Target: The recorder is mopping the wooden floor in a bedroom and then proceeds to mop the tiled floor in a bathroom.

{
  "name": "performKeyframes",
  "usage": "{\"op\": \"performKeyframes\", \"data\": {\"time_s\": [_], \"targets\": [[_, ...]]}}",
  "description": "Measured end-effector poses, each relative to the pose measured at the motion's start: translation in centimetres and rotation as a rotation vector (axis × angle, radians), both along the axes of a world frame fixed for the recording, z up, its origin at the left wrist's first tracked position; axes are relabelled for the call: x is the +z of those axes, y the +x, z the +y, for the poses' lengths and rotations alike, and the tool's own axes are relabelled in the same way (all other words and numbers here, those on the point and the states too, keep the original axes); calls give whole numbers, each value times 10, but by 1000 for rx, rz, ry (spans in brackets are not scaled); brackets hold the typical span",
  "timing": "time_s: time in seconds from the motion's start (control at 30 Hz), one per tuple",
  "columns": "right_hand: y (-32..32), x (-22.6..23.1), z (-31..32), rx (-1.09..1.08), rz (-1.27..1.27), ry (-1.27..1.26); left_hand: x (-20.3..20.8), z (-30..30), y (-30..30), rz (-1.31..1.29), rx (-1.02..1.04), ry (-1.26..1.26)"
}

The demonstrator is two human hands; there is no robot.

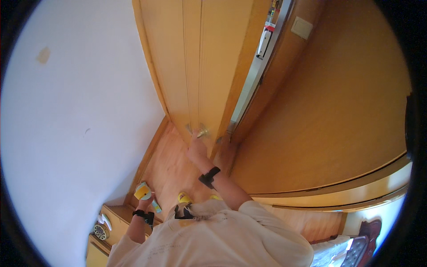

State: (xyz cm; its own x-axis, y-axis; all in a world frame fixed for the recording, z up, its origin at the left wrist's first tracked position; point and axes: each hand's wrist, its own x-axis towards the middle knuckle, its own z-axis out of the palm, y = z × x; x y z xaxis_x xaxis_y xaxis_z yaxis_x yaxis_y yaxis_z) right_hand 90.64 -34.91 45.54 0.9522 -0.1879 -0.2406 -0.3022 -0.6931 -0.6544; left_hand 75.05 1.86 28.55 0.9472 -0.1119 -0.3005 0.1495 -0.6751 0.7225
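Door [191, 58] stands ajar ahead of the person, the wall [89, 89] to its left and the frame [284, 66] to its right, with a bright gap [249, 84] between its edge and the frame. It looks like wood or a wood finish, so it is likely stiff and rather heavy, yet should swing under a modest push — best worked by the metal handle [203, 132], which is probably smooth and a little slippery. The right hand [198, 150] is at that handle and appears to grip its near end, though blur hides how far the fingers wrap. The left hand [146, 202], low and well apart from the door, grasps a yellow item [143, 192] — probably light; how soft or fragile it is, one cannot tell
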Motion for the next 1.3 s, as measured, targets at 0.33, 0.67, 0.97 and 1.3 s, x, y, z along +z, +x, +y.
{"op": "performKeyframes", "data": {"time_s": [0.33, 0.67, 0.97, 1.3], "targets": [[-80, 78, -85, 328, -958, 218, 38, -77, -8, -73, 191, -309], [-77, 150, -76, 340, -574, 237, 123, -101, -41, 339, 372, -637], [-75, 191, 11, 747, -450, 338, 143, -77, -52, 572, 653, -652], [-72, 175, 84, 846, -475, 391, 151, -37, -50, 521, 548, -525]]}}
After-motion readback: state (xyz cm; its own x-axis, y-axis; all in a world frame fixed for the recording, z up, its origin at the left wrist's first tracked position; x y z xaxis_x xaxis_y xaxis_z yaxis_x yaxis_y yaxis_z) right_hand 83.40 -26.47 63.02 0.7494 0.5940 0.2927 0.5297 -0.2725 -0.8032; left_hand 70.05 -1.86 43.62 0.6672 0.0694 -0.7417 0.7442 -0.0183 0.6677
